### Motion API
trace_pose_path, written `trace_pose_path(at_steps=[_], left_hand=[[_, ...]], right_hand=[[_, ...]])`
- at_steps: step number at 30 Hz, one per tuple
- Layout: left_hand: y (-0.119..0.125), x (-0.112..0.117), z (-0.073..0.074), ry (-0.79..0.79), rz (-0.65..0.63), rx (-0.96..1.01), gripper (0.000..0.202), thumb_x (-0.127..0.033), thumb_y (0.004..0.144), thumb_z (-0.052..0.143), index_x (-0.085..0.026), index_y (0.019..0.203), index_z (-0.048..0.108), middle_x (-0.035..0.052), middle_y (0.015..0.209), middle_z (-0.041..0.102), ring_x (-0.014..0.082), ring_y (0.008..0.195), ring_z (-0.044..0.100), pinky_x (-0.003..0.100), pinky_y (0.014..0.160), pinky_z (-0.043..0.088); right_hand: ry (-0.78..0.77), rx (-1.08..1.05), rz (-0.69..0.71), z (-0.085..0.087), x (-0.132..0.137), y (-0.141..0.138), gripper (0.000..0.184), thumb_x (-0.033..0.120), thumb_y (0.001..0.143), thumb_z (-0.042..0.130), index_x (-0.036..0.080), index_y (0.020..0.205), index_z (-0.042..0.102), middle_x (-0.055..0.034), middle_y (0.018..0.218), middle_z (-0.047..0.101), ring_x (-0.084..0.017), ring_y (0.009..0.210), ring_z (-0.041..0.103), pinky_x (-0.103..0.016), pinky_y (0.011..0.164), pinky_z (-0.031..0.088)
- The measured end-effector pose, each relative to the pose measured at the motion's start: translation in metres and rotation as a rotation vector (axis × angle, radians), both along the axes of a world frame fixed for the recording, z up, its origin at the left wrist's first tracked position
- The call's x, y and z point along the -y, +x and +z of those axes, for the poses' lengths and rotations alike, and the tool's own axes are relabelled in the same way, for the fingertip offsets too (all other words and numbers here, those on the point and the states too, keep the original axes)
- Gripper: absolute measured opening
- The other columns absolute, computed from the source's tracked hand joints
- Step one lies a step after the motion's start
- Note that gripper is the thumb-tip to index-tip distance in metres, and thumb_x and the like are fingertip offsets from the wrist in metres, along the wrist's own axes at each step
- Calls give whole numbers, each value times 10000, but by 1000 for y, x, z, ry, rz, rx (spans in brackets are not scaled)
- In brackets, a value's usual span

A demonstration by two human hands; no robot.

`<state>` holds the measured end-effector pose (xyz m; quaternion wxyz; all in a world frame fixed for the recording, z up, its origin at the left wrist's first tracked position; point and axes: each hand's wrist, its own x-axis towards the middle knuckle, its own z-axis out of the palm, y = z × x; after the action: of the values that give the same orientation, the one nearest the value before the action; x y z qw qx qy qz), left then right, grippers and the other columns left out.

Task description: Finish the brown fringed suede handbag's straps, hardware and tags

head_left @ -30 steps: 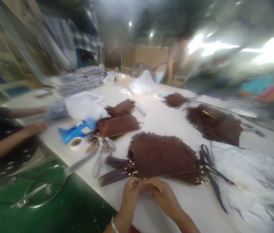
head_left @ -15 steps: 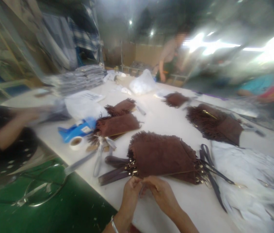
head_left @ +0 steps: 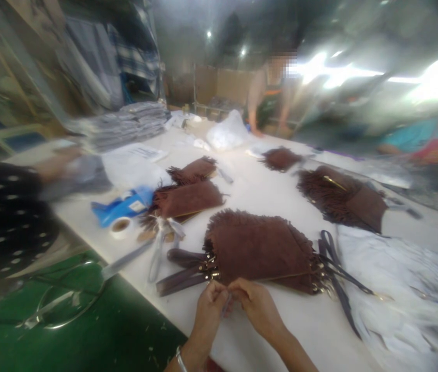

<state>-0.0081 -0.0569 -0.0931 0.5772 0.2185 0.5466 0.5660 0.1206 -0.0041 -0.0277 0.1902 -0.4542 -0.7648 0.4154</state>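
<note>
A brown fringed suede bag [head_left: 257, 248] lies on the white table [head_left: 265, 191] right in front of me, with dark straps [head_left: 182, 268] trailing from its left side. At its near edge my left hand [head_left: 209, 310] and my right hand [head_left: 255, 307] meet, fingers pinched together on something small I cannot make out. A bracelet sits on my left wrist.
More brown fringed bags [head_left: 343, 199] and pieces [head_left: 187, 199] lie across the table, with scissors [head_left: 159, 248], a tape roll [head_left: 121, 226], a blue packet [head_left: 120, 206] and white wrapping [head_left: 401, 279]. A person in dotted black [head_left: 5, 217] works at left; another person [head_left: 269, 93] stands at the far end.
My hands stay pinched at the bag's near edge, shifted slightly up. The person at left has drawn the arms back. The far person has moved to the table.
</note>
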Motion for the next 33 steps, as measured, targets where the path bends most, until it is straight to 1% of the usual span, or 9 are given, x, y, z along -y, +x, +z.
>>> trace_pose_path(at_steps=[3, 7, 12, 18, 20, 23, 26, 29, 33], left_hand=[[-2, 1, 0, 16, -32, 41, 366, -504, 670, 709, -184, 740, 546, 14, 594, 631, 141, 500, 562, 226, 458, 390], [-5, 3, -1, 90, -94, 73, 359, -467, 678, 739, -177, 772, 549, 16, 623, 639, 128, 510, 546, 228, 481, 399], [0, 1, -7, 79, -29, 36, 385, -476, 658, 761, -186, 738, 521, -8, 572, 614, 112, 469, 504, 216, 458, 359], [4, 0, -4, 48, 9, 10, 388, -495, 651, 757, -183, 707, 534, -4, 558, 623, 114, 448, 504, 221, 444, 364], [3, -1, -2, 25, 11, 2, 396, -503, 633, 763, -176, 706, 553, 8, 558, 632, 123, 448, 520, 225, 441, 371], [2, -2, 2, -24, 16, 25, 403, -510, 605, 771, -171, 677, 566, 17, 559, 639, 134, 459, 548, 226, 444, 383], [2, -3, 8, -73, 33, 76, 397, -498, 585, 782, -171, 651, 567, 11, 548, 631, 137, 460, 557, 227, 443, 394], [3, -3, 15, -124, 58, 100, 400, -492, 559, 799, -162, 639, 587, 14, 538, 628, 140, 463, 561, 229, 444, 402], [4, 0, 19, -137, 74, 113, 386, -464, 563, 808, -144, 680, 625, 37, 580, 652, 147, 499, 582, 233, 470, 418]], right_hand=[[16, 3, -1, 0, 1, 0, 271, 218, 895, 438, 234, 875, 707, 17, 756, 709, -152, 671, 610, -237, 630, 407], [64, 25, 37, 0, 2, 2, 247, 184, 893, 448, 238, 888, 689, 23, 768, 702, -148, 689, 615, -232, 644, 405], [150, 66, 151, 0, -3, 5, 284, 149, 890, 439, 250, 973, 691, -7, 890, 715, -162, 802, 635, -240, 758, 428], [137, 98, 231, 6, -9, 5, 284, 146, 876, 433, 260, 971, 675, -5, 886, 716, -164, 816, 643, -230, 741, 425], [123, 116, 215, 7, -10, 4, 308, 125, 850, 445, 261, 1059, 626, 1, 862, 709, -164, 791, 644, -223, 699, 409], [101, 162, 157, 6, -12, 3, 402, 107, 818, 467, 234, 1199, 495, 10, 792, 681, -162, 718, 636, -218, 629, 368], [92, 164, 119, 2, -10, 3, 356, 119, 824, 463, 226, 1164, 468, 18, 767, 659, -160, 710, 627, -223, 623, 352], [76, 97, 60, -4, -3, 4, 284, 127, 845, 430, 234, 1104, 477, 28, 756, 643, -154, 713, 617, -233, 643, 371], [46, -26, -8, -11, 6, 7, 265, 137, 854, 406, 234, 1091, 475, 9, 835, 655, -155, 773, 620, -250, 709, 415]])
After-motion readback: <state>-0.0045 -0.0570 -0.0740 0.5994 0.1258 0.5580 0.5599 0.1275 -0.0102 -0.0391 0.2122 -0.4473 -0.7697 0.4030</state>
